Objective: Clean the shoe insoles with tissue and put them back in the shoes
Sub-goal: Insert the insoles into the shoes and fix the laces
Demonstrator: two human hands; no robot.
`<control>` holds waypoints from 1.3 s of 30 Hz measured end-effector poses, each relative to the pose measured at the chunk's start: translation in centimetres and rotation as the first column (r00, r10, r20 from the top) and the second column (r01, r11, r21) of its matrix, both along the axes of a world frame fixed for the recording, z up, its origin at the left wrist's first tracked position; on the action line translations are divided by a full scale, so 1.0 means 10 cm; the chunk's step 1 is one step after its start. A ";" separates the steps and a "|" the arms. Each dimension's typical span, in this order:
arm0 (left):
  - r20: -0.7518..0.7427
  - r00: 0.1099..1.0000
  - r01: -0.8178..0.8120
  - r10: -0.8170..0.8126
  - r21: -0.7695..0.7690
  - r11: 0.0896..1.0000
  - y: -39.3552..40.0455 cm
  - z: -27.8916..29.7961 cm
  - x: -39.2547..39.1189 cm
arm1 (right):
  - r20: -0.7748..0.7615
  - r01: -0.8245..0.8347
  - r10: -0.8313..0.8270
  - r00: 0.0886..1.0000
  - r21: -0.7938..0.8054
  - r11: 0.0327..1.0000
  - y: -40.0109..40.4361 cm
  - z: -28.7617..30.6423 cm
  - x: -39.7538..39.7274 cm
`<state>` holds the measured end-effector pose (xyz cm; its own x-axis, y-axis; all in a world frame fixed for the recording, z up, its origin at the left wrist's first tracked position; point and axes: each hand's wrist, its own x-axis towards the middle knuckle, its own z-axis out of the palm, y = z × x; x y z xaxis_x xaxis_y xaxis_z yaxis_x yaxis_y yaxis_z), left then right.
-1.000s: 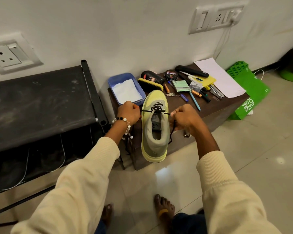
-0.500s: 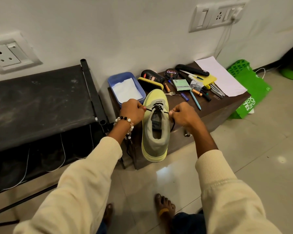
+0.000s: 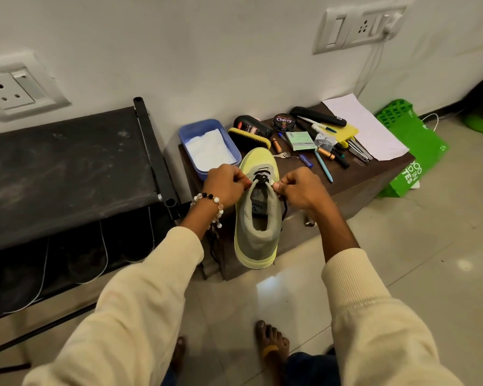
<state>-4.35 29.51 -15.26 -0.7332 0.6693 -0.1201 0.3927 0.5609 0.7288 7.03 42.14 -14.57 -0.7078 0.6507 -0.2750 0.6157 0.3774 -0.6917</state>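
A yellow-green shoe (image 3: 255, 246) lies on the low brown table (image 3: 354, 185), its heel hanging over the front edge toward me. The black lace (image 3: 260, 179) is knotted at the top of the tongue. My left hand (image 3: 225, 183) pinches the lace on the shoe's left side. My right hand (image 3: 300, 188) pinches the other lace end on the right, and a loose end hangs down by the shoe's side. The grey insole shows deep inside the shoe opening. White tissue (image 3: 208, 150) fills a blue tub (image 3: 188, 132) just behind my left hand.
Behind the shoe lie a shoe brush (image 3: 248, 139), polish tin (image 3: 283, 121), batteries, pens, a key and white paper (image 3: 365, 129). A black rack (image 3: 64, 168) stands to the left, a green bag (image 3: 413, 151) to the right. My bare feet are on the tiled floor.
Both hands have drawn in from wide apart to right beside the knot, shortening the stretched lace. The shoe has stayed in place.
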 end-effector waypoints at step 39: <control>0.776 0.592 -0.445 -0.217 0.539 0.715 -0.01 2.00 0.19 | -0.576 -0.066 -0.396 0.715 -0.620 0.782 -0.25 2.00 0.19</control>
